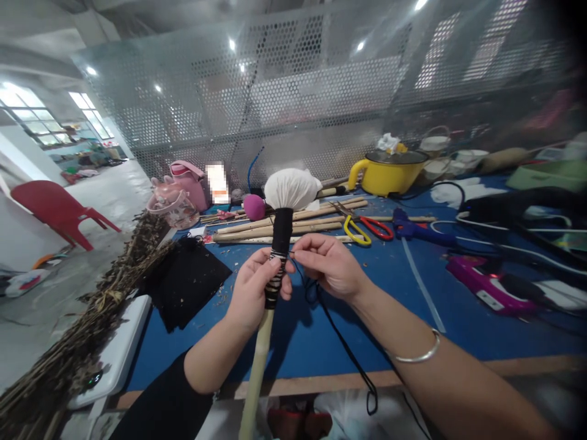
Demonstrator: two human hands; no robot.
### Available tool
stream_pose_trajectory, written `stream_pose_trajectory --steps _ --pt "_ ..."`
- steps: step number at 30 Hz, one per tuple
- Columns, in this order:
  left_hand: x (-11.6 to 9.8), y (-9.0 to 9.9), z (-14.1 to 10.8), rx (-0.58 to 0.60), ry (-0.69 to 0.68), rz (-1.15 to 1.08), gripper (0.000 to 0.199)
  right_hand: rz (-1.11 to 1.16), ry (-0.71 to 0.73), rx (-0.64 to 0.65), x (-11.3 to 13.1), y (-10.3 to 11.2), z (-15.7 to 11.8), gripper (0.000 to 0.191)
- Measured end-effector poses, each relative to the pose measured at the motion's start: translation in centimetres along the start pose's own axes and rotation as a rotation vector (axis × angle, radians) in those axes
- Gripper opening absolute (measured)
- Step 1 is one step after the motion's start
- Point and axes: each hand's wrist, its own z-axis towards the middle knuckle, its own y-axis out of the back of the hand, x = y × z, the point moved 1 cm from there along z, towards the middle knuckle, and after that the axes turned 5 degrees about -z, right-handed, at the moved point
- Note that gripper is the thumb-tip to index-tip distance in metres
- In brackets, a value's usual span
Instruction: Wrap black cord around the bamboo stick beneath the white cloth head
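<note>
My left hand [254, 285] is closed around a wooden stick [259, 354] where black cord is wound over it. Topping the stick is a round white cloth-covered head [291, 188], gathered at its neck. Below that neck a solid black wrapping [283, 227] covers the stick, and lower down the cord turns are spaced, with pale wood between them. My right hand [331, 264] pinches the black cord [337, 330] close beside the stick. The cord's loose length hangs in loops down past the table's front edge.
Scissors with yellow and red handles [369, 231] lie behind my right hand, near several wooden sticks [293, 229]. Black cloth sheets [181, 284] and dried plant stalks [123, 263] are on the left. A yellow pot [389, 174], a blue glue gun [419, 232] and a magenta power strip [493, 284] sit rightward.
</note>
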Motion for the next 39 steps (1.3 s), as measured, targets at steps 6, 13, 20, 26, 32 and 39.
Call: stream_pose_trajectory --steps 6,13,20,26,32,39 --pt "-0.2 -0.1 -0.1 0.028 0.033 -0.022 0.017 -0.018 -0.007 0.009 -0.2 0.0 0.1 0.018" --pt "-0.2 0.0 -0.2 0.052 0.002 -0.067 0.036 -0.024 -0.091 -0.001 -0.3 0.1 0.2 0.025" --pt "-0.4 -0.1 -0.2 0.131 0.050 -0.111 0.076 -0.020 -0.121 0.144 -0.4 0.9 0.6 0.029" --pt "-0.3 0.0 -0.1 0.067 0.037 -0.103 0.080 -0.133 -0.065 0.097 0.4 1.1 0.4 0.020" --pt "-0.3 0.1 -0.1 0.069 0.032 -0.101 0.080 -0.070 -0.103 0.076 -0.1 1.4 0.2 0.021" --pt "-0.4 0.2 -0.2 0.101 0.032 -0.105 0.076 -0.035 -0.136 0.095 -0.1 0.9 0.3 0.023"
